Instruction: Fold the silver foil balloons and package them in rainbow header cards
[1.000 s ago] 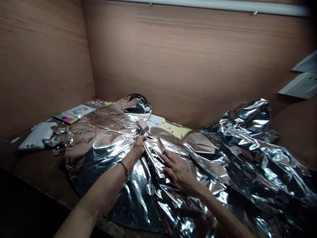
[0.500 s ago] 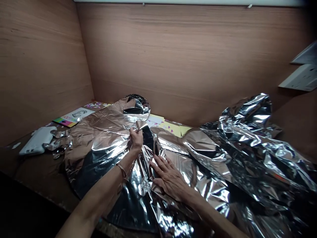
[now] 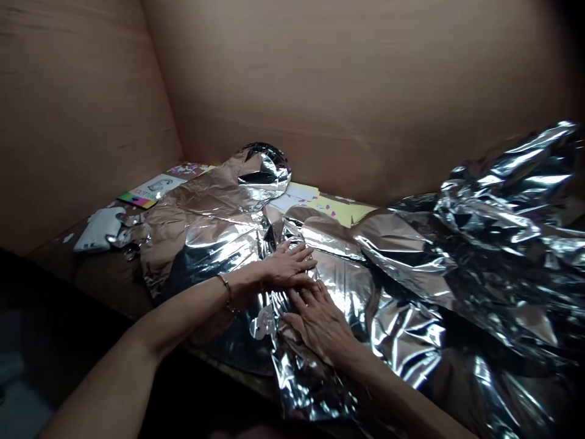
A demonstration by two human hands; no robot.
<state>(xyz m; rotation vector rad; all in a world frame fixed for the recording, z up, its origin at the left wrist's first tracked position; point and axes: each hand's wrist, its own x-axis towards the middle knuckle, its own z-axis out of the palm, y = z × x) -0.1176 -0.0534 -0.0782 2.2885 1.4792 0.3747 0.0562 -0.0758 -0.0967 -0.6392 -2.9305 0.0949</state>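
Note:
A large, shiny silver foil sheet (image 3: 338,280), which looks like a flat foil balloon, lies wrinkled over the table. My left hand (image 3: 289,266), with a bracelet at the wrist, rests flat on it with fingers stretched out to the right. Just below, my right hand (image 3: 320,320) presses flat on the foil, its fingertips close to my left hand. Neither hand grips anything. Beneath my left forearm a small pale tab (image 3: 262,323) shows on the foil. A rounded lobe of the foil (image 3: 269,171) reaches toward the back wall.
Left of the foil are a white device or packet (image 3: 98,230) and a colourful printed card (image 3: 153,189). Yellow paper sheets (image 3: 342,210) with small pink bits lie behind it. Wooden panels (image 3: 320,79) enclose the back and left. Crumpled foil (image 3: 512,183) rises at the right.
My left hand has let go of the foil fold it pinched and now lies flat farther right and lower. My right hand stays pressed down. The camera view has shifted and darkened.

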